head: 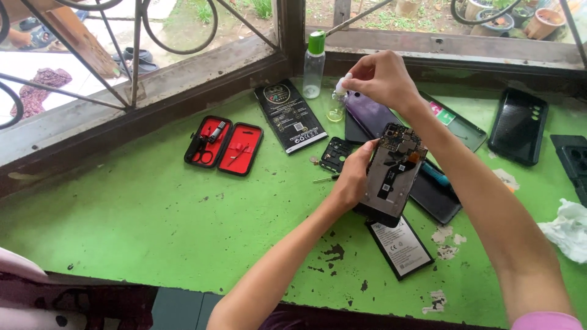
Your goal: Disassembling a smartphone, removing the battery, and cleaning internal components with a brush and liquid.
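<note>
My left hand (353, 176) grips the left edge of an opened phone (392, 174) with its back off, circuit board and parts facing up, held just above the green table (153, 214). My right hand (382, 77) is raised behind it, fingertips pinched on the white cap of a small clear dropper bottle (337, 105) that stands on the table. A flat black phone battery (400, 245) lies below the opened phone. A small black inner frame piece (335, 153) rests left of my left hand, with a thin screwdriver (324, 178) by it.
An open red-lined tool case (224, 145) lies at the left, a black flat package (289, 116) beside it. A clear bottle with a green cap (314, 64) stands by the window frame. A purple phone back (370, 113), black phone covers (518, 126) and crumpled tissue (568, 229) lie at right.
</note>
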